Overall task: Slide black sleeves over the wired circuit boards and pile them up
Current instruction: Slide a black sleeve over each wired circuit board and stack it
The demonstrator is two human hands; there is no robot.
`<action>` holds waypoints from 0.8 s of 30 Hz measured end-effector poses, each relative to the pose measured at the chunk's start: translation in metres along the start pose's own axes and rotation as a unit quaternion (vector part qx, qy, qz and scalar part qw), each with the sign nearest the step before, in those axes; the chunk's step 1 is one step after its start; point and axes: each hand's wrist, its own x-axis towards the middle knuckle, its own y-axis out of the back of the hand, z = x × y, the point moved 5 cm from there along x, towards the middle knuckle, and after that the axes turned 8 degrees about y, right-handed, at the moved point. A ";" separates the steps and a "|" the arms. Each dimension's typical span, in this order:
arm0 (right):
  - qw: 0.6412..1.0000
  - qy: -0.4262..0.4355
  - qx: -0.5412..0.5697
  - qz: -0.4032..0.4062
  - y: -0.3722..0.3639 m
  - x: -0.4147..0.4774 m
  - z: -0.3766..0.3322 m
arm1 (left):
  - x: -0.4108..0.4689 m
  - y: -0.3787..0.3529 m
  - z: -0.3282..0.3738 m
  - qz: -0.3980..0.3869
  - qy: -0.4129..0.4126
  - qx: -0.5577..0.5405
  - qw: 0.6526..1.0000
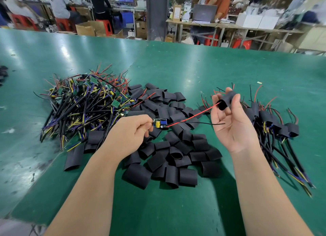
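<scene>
Head view: a green tabletop (pixel 194 68) fills most of the picture, with both forearms reaching in from the near edge.

The left hand (pixel 130 131) is curled, its thumb and forefinger pinching the left end of a small circuit board (pixel 160 123) with a yellow part and a blue part on it. The board is held in the air above the loose sleeves. From its right end a red wire (pixel 194 115) runs up and to the right, and a black wire (pixel 202 123) runs nearly level across the right palm.

The right hand (pixel 232 122) is turned palm up, and its thumb and fingertips hold one black sleeve (pixel 227 100). The sleeve's open mouth faces left, and the tip of the red wire is right at that mouth. The other fingers are loosely bent.

A tangled heap of bare boards (pixel 84 103) with black, yellow, blue and red leads lies at the far left. Loose sleeves (pixel 172 147), flat and black, are scattered in the middle between the arms. On the right lies a pile of sleeved boards (pixel 275 122), their cables trailing toward the near right.

Beyond the tabletop, people sit at other benches with red stools (pixel 63 24) and a laptop (pixel 204 12).
</scene>
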 end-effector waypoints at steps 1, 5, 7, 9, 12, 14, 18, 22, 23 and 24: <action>1.000 -0.009 0.002 -0.011 -0.002 -0.001 0.000 | 0.000 0.000 0.000 0.002 -0.001 -0.001 1.000; 0.997 -0.037 0.033 -0.058 -0.012 -0.006 0.000 | 0.001 0.002 -0.002 0.019 0.006 -0.022 1.000; 0.996 -0.042 0.023 -0.074 -0.014 -0.008 0.000 | 0.001 0.003 -0.003 0.022 0.009 -0.031 0.999; 0.995 -0.037 0.008 -0.087 -0.015 -0.009 -0.001 | 0.001 0.004 -0.004 0.023 0.011 -0.032 0.999; 0.994 -0.035 0.005 -0.101 -0.020 -0.011 0.000 | 0.001 0.005 -0.005 0.030 0.020 -0.024 0.999; 0.993 -0.035 -0.004 -0.113 -0.021 -0.012 0.002 | 0.001 0.006 -0.006 0.037 0.029 -0.015 0.999; 0.992 -0.025 -0.022 -0.119 -0.021 -0.012 0.002 | 0.001 0.007 -0.008 0.046 0.041 -0.008 0.998; 0.988 -0.013 -0.108 -0.111 -0.021 -0.012 0.016 | -0.001 0.003 -0.001 0.039 0.022 -0.025 0.999; 0.985 -0.020 -0.123 -0.115 -0.023 -0.014 0.023 | -0.001 0.001 0.002 0.033 0.013 -0.030 0.999; 0.983 -0.030 -0.137 -0.122 -0.025 -0.016 0.030 | -0.001 -0.001 0.005 0.026 0.004 -0.036 0.999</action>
